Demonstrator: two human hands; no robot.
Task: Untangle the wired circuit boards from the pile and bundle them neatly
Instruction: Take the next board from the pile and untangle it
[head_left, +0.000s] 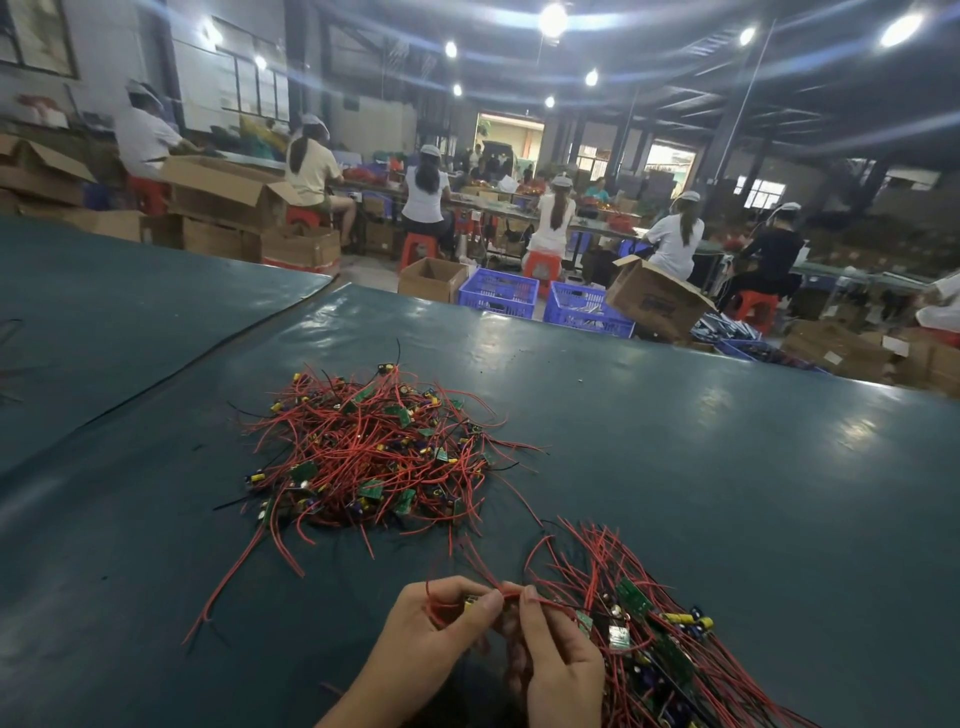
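Note:
A tangled pile of small green circuit boards with red and black wires lies on the dark green table ahead of me. Near the bottom edge, my left hand pinches a small board with red wires between thumb and fingers. My right hand pinches the same red wires just to the right of it. A bundle of sorted boards and wires spreads out beside and under my right hand, reaching the bottom right edge. Loose red wires trail from the pile toward my hands.
The green table cover has a seam running diagonally at the left. Beyond the far edge stand blue crates, cardboard boxes and several seated workers on red stools.

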